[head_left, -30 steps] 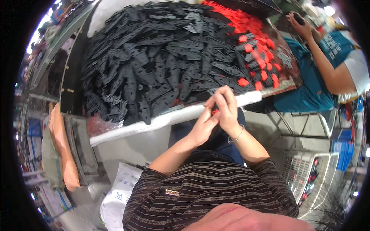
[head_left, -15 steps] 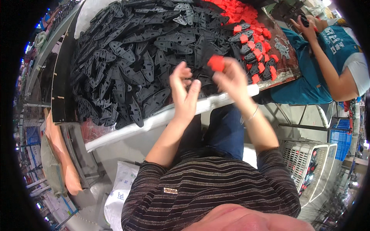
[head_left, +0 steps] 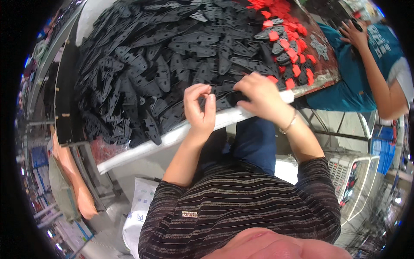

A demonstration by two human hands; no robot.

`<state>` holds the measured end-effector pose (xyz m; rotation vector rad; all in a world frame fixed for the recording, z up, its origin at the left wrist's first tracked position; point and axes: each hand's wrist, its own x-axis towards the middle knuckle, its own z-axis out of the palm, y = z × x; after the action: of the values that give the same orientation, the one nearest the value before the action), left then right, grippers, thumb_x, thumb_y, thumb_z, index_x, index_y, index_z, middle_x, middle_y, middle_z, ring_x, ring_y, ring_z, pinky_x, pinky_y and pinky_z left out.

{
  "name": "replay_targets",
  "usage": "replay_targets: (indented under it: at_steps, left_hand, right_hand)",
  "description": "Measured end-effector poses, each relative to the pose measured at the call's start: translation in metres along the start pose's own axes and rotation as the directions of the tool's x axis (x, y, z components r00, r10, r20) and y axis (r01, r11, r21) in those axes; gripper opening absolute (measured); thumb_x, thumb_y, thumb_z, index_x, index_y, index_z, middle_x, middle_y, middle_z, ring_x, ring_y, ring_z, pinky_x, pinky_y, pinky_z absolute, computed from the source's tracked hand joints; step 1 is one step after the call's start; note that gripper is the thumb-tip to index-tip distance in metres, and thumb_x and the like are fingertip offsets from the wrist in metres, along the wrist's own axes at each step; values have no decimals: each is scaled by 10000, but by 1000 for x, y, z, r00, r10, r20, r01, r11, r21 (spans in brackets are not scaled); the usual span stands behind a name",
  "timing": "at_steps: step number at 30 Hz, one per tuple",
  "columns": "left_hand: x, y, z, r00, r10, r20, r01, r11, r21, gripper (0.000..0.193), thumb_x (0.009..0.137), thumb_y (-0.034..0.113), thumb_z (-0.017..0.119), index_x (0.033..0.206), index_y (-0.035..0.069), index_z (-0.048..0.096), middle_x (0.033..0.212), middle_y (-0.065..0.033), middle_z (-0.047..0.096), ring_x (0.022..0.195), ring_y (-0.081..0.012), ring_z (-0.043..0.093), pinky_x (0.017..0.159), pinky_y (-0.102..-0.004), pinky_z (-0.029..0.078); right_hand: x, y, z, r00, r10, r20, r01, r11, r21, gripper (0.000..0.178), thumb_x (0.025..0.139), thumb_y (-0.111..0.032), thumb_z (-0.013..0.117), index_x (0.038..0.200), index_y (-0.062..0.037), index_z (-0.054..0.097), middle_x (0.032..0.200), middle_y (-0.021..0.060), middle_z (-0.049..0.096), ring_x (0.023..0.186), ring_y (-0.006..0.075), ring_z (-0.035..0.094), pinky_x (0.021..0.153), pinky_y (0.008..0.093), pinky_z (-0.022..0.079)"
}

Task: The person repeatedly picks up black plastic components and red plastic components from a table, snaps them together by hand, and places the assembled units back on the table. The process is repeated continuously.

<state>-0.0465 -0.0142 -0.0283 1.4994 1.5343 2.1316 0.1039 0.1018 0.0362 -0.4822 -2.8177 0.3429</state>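
Note:
My left hand (head_left: 199,110) is raised over the table's near edge, fingers curled toward the thumb. Anything pinched there is too small to make out. To its right my right hand (head_left: 261,96) hovers at the same edge, palm down, thumb and fingers apart; no held thing shows. Just past its knuckles is a red plastic block (head_left: 272,79). Beyond both hands spreads a heap of dark grey, flat, pointed plastic parts (head_left: 161,75) with holes. On the right, several grey parts with red blocks on them (head_left: 293,56) lie together.
A white padded strip (head_left: 172,138) edges the table. More red blocks (head_left: 276,8) and small metal pieces (head_left: 319,46) lie at its far right. A co-worker in teal (head_left: 345,82) sits there. Below right stands a white plastic crate (head_left: 340,172); a white sack (head_left: 140,207) is at lower left.
My right hand has lowered toward the table's edge, and the red block it held no longer shows in its fingers. My left hand's fingers have curled in toward the thumb.

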Motion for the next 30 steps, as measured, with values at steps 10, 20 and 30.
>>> replay_targets:
  at_steps: [10,20,30]
  left_hand:
    - [13,29,12,978,9,206,-73,950,302,281,789,63,613,1059,0,565,1040,-135,567,882,-250,539,734,-309,457]
    - [-4,23,10,796,-498,344,564,817,-120,236,876,96,565,1084,-14,554,910,-44,639,840,-95,586,740,-222,462]
    - [-17,25,10,928,-264,262,278,960,-18,216,837,54,583,1037,-28,585,904,-81,644,848,-135,612,769,-260,470]
  right_hand:
    - [-15,-10,2,969,-78,-234,38,985,-168,201,692,-115,566,893,-114,556,784,8,523,794,184,502,667,304,385]
    - [-78,-55,-112,666,-267,-696,159,963,-218,340,758,-142,592,1097,-161,562,1043,40,587,915,197,567,926,431,409]
    - [-123,84,-175,817,-13,-576,-268,876,-400,366,874,-128,442,1238,-111,425,1159,32,521,1001,140,520,934,337,400]
